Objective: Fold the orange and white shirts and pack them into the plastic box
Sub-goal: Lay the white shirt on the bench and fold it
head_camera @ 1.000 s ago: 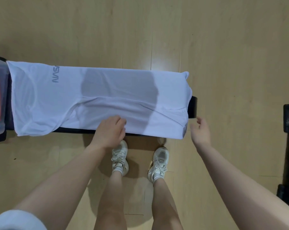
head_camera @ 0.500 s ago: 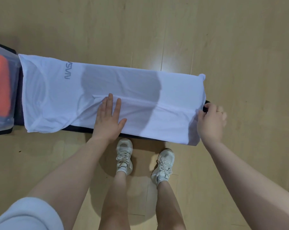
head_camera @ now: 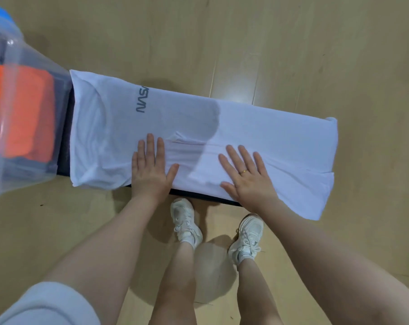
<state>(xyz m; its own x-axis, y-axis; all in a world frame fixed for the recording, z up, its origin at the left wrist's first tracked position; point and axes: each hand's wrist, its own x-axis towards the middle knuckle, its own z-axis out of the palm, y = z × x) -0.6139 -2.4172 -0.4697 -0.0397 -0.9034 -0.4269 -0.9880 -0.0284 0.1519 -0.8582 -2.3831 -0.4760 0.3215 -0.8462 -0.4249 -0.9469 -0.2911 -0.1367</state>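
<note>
My left hand (head_camera: 149, 171) and right hand (head_camera: 247, 177), fingers spread, press flat on the long folded white cotton shirt (head_camera: 257, 137) covering the narrow black desk (head_camera: 65, 137).

1. A dark bench (head_camera: 206, 197) stands on a light wood floor (head_camera: 292, 55); only its near edge and left end show.
2. A white shirt (head_camera: 257, 137), folded lengthwise, covers nearly all of its top, and its right end hangs over the near edge.
3. A clear box (head_camera: 23, 113) sits at the left end.

White shirt (head_camera: 257, 137) w/ grey logo, orange shirt (head_camera: 27, 113) in clear box (head_camera: 23, 55), tan floor (head_camera: 316, 43).
</note>
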